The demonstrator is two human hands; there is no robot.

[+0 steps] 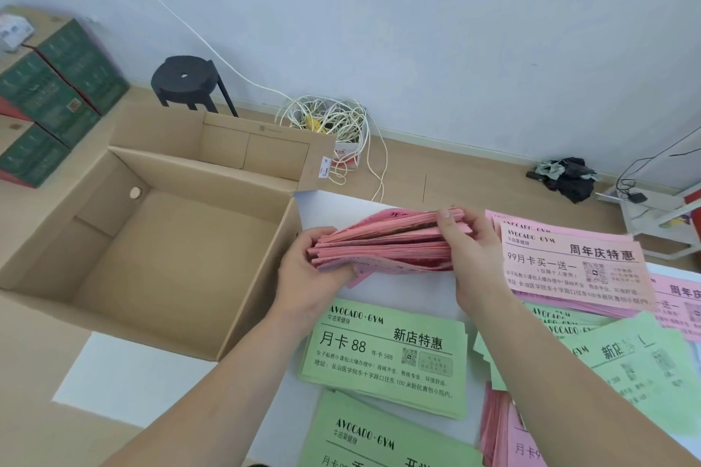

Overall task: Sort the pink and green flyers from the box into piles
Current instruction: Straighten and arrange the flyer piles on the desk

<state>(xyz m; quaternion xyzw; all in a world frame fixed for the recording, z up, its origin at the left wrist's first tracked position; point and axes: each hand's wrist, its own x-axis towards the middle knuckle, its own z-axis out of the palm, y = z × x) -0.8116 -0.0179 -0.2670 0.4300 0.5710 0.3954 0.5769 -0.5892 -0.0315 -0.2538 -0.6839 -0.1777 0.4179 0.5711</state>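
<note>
Leftward, an open cardboard box is sitting with its flaps standing up and its brown floor showing, one corner resting on the white surface. Across that surface the sorted paper is lying in piles. A neat green pile is sitting below the hands, and a second green pile is overlapping its near edge at the bottom of the view. A looser, fanned green pile is spreading out to the right. Beyond that one, a pink pile is lying face up with more pink sheets poking out on its right side, and another pink pile is peeking out from under the right forearm.

Above the surface, between the box and the far pink pile, a thick bundle of pink flyers is being held edge-on to the camera. The left hand is gripping its left end, fingers curling underneath. The right hand is clasping the right end, with the thumb pressing on the top sheets.

On the floor behind, a black stool is standing near a tangle of white cables.
</note>
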